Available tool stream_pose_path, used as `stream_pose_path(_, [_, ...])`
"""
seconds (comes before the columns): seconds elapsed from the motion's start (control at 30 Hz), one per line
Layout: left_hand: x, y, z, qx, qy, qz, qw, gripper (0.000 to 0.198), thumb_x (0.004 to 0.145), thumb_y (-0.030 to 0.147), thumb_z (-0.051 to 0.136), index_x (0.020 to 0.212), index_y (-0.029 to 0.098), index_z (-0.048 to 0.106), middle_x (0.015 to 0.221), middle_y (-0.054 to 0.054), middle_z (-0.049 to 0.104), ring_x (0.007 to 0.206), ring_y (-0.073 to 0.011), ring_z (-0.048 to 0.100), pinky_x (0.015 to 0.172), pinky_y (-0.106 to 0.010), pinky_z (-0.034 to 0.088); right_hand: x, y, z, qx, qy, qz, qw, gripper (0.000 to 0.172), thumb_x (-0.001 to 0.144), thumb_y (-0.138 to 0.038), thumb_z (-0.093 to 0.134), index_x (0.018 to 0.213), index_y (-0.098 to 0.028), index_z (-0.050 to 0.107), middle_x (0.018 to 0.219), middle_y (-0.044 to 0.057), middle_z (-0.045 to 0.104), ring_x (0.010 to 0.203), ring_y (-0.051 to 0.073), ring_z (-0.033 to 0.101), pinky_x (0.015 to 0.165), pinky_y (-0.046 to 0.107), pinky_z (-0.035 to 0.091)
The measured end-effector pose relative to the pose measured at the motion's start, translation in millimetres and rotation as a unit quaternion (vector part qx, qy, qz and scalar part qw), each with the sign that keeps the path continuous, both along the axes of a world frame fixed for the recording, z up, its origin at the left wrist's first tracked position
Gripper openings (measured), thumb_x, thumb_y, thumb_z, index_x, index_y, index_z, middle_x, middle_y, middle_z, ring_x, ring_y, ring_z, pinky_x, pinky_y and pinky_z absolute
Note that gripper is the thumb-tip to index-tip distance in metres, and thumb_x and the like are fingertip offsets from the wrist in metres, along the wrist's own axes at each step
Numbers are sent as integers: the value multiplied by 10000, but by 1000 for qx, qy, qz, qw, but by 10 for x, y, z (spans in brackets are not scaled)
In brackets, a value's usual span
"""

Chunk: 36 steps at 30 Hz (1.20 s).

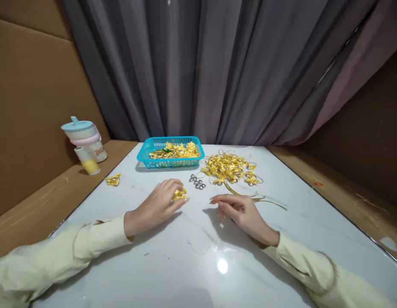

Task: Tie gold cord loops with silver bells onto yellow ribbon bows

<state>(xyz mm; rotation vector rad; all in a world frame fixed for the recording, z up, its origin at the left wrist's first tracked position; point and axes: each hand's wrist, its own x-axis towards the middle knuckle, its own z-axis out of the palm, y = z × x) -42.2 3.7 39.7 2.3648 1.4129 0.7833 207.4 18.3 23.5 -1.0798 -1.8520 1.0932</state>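
My left hand (159, 197) is curled around a small bunch of yellow ribbon pieces (179, 194), with its thumb and fingers closed on them just above the white table. To the right, my right hand (238, 210) hovers over the tabletop, its index finger stretched out and the other fingers loosely bent. Nothing shows in it. Close behind its fingers lie thin gold cords (233, 190). Between and beyond both hands sits a little cluster of silver metal rings or beads (197, 182). A heap of yellow ribbon flowers with gold loops (228, 167) spreads out behind my right hand.
A blue plastic basket (172, 163) at the back holds more yellow ribbon pieces and silver bits. One yellow piece (113, 180) lies near the left edge. On the brown ledge stand a lidded cup (85, 139) and a yellow-and-white bottle (89, 163). A grey curtain (185, 72) hangs behind.
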Motion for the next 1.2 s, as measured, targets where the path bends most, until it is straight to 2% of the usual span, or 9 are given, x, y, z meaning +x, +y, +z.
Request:
stream_pose_path(0.1, [-130, 136, 1, 85, 126, 63, 986, 312, 897, 365, 402, 1085, 136, 497, 1129, -150, 525, 1054, -293, 467, 881, -445, 379, -51, 5, -65, 20, -34, 15, 999, 250, 799, -266, 495, 860, -155, 710, 594, 17, 656, 467, 117, 580, 504, 232, 463])
stream_pose_path(0.17, [-281, 346, 43, 19, 170, 69, 983, 345, 872, 405, 434, 1066, 128, 504, 1062, -149, 540, 1024, -304, 469, 866, -445, 375, -48, 24, -97, 11, -33, 10, 999, 256, 808, -278, 489, 863, -156, 708, 570, 13, 644, 454, 116, 568, 497, 233, 460])
stream_pose_path(0.27, [-437, 683, 89, -173, 171, -6, 970, 356, 797, 453, 526, 977, 147, 547, 982, -113, 570, 900, -261, 530, 787, -378, 414, -19, 42, -113, 4, -27, 5, 1000, 253, 810, -294, 504, 872, -161, 710, 549, 13, 633, 452, 120, 555, 499, 239, 455])
stream_pose_path(0.47, [-343, 961, 118, -235, 146, -91, 957, 182, 688, 333, 631, 660, 173, 550, 728, -19, 583, 677, -168, 529, 602, -254, 396, 8, 28, -116, -1, -17, 5, 1000, 264, 822, -289, 486, 890, -163, 707, 549, 14, 632, 451, 122, 543, 519, 254, 455])
stream_pose_path(0.67, [-39, 517, 327, -269, -9, -104, 957, 215, 832, 393, 493, 837, 178, 489, 738, -4, 617, 655, -133, 567, 572, -228, 418, 7, -47, -3, 8, 1, 19, 1000, 313, 850, -369, 486, 923, -139, 685, 674, 52, 673, 488, 125, 574, 542, 254, 468])
stream_pose_path(0.73, [102, 250, 254, -366, -118, -126, 914, 254, 804, 415, 560, 861, 179, 486, 668, 19, 592, 562, -109, 543, 512, -213, 402, -24, -120, 53, -17, 5, 58, 998, 321, 857, -398, 490, 865, -142, 683, 719, 62, 679, 509, 124, 583, 546, 244, 472])
stream_pose_path(0.87, [330, -150, -50, -450, -222, -132, 855, 249, 768, 370, 636, 820, 167, 501, 597, 54, 555, 456, -60, 445, 446, -181, 336, -109, -277, 47, -103, -18, 115, 988, 340, 844, -438, 523, 752, -145, 668, 663, 43, 657, 499, 114, 567, 508, 216, 450])
stream_pose_path(1.0, [392, -213, -239, -476, -254, -130, 832, 221, 742, 299, 673, 796, 156, 514, 565, 70, 521, 469, -50, 424, 441, -165, 328, -158, -352, -78, -148, -44, 122, 981, 317, 836, -426, 546, 741, -147, 663, 570, 8, 616, 470, 93, 529, 488, 196, 412])
stream_pose_path(1.2, [321, -61, -266, -503, -293, -152, 799, 268, 803, 395, 598, 848, 148, 506, 624, 10, 595, 455, -75, 505, 416, -183, 388, -197, -359, -70, -249, 59, 87, 963, 344, 771, -467, 618, 703, -130, 612, 518, -2, 585, 432, 94, 519, 455, 209, 424])
